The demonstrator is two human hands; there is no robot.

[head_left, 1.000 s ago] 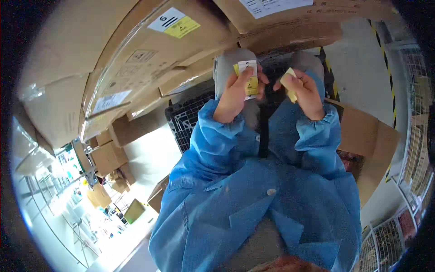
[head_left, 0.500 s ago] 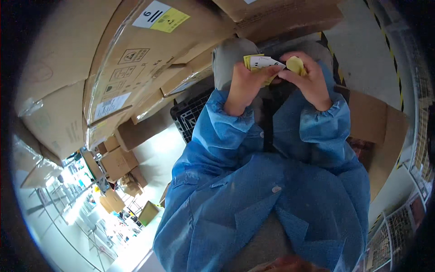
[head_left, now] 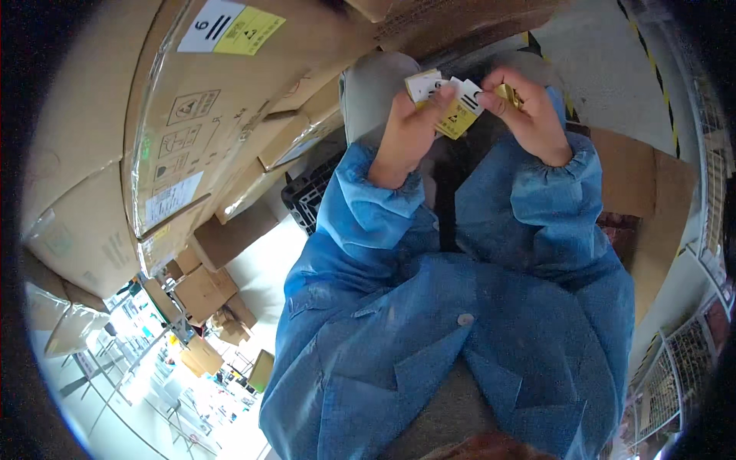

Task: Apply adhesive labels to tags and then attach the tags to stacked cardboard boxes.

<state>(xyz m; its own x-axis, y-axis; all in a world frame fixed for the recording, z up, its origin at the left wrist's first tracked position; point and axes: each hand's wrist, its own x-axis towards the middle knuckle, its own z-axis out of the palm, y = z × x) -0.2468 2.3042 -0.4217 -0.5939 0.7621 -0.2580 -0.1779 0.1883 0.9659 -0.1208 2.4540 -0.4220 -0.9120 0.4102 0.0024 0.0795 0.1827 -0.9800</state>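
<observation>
Above my lap, my left hand (head_left: 414, 123) is closed on a small stack of white-and-yellow labels (head_left: 458, 123), its thumb across their faces. The front label tilts toward my right hand and carries dark print on both colours. Opposite it, my right hand (head_left: 529, 115) is closed, with thumb and forefinger at the upper right corner of the labels. A curled yellow piece (head_left: 509, 93), seemingly another label, shows between its bent fingers. My fingers hide part of the stack, so I cannot tell whether the curled piece joins it.
Large taped cartons (head_left: 230, 84) tower on my left and ahead; one bears a similar white-and-yellow label (head_left: 231, 27). A black plastic crate (head_left: 307, 192) stands beside my left sleeve. An open cardboard box (head_left: 625, 172) lies right of me. Wire cages (head_left: 661, 391) stand farther right, past black-and-yellow floor tape.
The front label has swung outward and down, so its yellow half now shows. My right hand has turned, and the curled yellow piece sits deeper in its fingers. My view has shifted slightly.
</observation>
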